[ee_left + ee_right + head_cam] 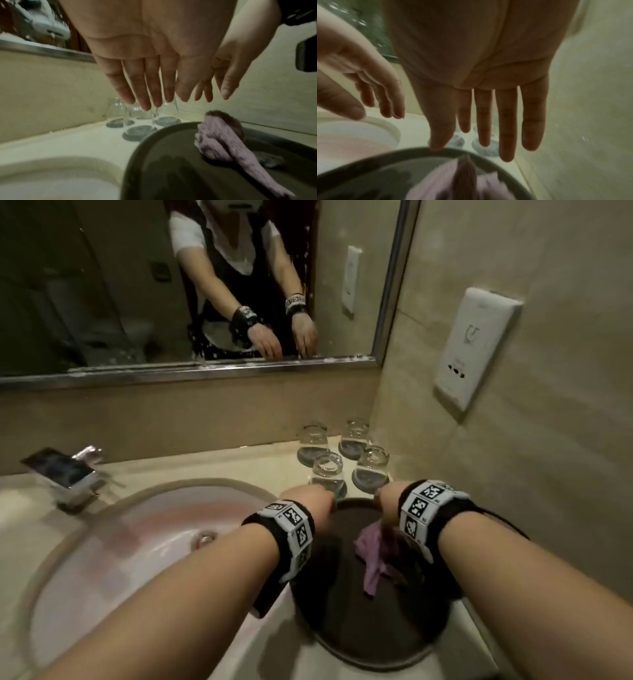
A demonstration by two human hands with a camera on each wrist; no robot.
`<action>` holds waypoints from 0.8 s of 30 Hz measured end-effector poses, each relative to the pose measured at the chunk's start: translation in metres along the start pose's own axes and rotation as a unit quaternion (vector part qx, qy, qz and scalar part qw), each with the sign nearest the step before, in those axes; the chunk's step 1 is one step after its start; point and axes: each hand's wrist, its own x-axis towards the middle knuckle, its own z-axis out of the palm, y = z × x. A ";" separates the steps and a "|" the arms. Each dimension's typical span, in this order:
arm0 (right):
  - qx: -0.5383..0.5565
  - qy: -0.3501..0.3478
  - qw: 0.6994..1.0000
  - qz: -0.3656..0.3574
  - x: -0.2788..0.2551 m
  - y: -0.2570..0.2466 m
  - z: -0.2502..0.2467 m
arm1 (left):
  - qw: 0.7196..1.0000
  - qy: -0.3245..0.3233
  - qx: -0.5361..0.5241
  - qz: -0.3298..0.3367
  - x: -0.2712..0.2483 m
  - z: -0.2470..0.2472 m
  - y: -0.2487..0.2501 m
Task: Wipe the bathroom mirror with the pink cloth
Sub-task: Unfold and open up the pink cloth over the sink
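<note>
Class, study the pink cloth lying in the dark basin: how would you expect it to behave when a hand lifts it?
The pink cloth lies crumpled with a trailing tail, so it will probably hang limp. It sits in the dark basin, perhaps in water, so it may be wet, heavier and dripping. It looks unlikely to break or roll.

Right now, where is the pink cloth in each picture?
Head view: pink cloth lower right, inside the dark basin, below the right wrist.
Left wrist view: cloth right of centre, in the basin.
Right wrist view: cloth bottom centre, blurred.
Shared landmark: the upturned glasses behind the basin.
</note>
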 end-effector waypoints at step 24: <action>0.412 0.154 0.884 -0.158 -0.074 -0.013 -0.017 | 0.928 0.170 -0.314 -0.105 -0.038 0.013 0.009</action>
